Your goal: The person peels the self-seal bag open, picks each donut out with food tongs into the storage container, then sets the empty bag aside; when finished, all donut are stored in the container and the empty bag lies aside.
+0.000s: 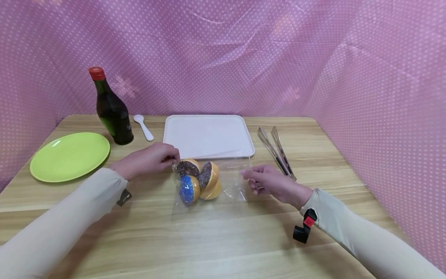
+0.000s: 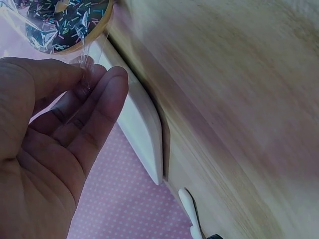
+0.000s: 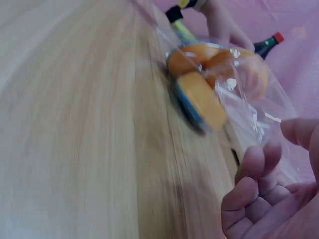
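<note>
A clear plastic bag (image 1: 230, 180) with several toy-like doughnuts in it is raised over the table's middle. Brown sprinkled doughnuts (image 1: 209, 174) and a blue-topped doughnut (image 1: 187, 190) lie bunched toward its left side. My left hand (image 1: 153, 159) pinches the bag's left edge between thumb and fingertips; the left wrist view shows the gathered film beside a chocolate doughnut (image 2: 75, 22). At the opposite edge, my right hand (image 1: 273, 183) has its fingers loosely bent. In the right wrist view a gap shows between that thumb and forefinger, with film (image 3: 249, 112) close to them.
Behind the bag lies a white tray (image 1: 209, 133). Metal tongs (image 1: 277, 153) rest to the right. On the left are a green plate (image 1: 69, 157), a dark red-capped bottle (image 1: 113, 112) and a white spoon (image 1: 144, 128). A pink dotted curtain (image 1: 223, 58) surrounds the table.
</note>
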`<state>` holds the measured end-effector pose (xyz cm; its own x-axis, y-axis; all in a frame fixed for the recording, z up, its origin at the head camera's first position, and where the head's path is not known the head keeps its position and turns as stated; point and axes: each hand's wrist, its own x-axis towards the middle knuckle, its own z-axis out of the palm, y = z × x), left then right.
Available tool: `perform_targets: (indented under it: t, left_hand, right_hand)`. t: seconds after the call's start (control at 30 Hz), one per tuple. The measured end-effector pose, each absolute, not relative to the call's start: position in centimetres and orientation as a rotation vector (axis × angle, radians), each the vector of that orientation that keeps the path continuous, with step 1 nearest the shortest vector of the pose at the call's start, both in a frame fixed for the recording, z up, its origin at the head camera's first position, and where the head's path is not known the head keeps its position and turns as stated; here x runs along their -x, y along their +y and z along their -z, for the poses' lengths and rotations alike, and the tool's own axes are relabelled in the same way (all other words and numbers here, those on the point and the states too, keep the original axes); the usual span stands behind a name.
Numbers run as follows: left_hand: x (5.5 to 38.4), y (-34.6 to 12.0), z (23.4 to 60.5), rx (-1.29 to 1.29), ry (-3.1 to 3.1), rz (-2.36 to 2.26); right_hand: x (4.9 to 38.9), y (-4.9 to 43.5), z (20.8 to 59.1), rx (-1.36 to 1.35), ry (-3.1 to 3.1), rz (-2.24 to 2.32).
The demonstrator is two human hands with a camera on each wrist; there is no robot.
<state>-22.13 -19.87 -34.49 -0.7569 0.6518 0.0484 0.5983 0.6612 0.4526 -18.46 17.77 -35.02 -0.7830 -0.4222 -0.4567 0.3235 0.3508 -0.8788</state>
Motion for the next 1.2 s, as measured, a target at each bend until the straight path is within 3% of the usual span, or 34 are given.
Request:
perform_targets:
  t: [0.8, 1.2]
  left_hand:
    - [23.8, -22.0, 34.0, -1.169, 2.722, -0.721]
    - [23.5, -21.7, 33.4, -1.070, 2.756, -0.699]
  right_hand:
    - [19.1, 18.2, 34.7, 0.253, 1.978, 1.290]
    - [17.9, 16.8, 34.4, 0.099, 2.019, 1.356]
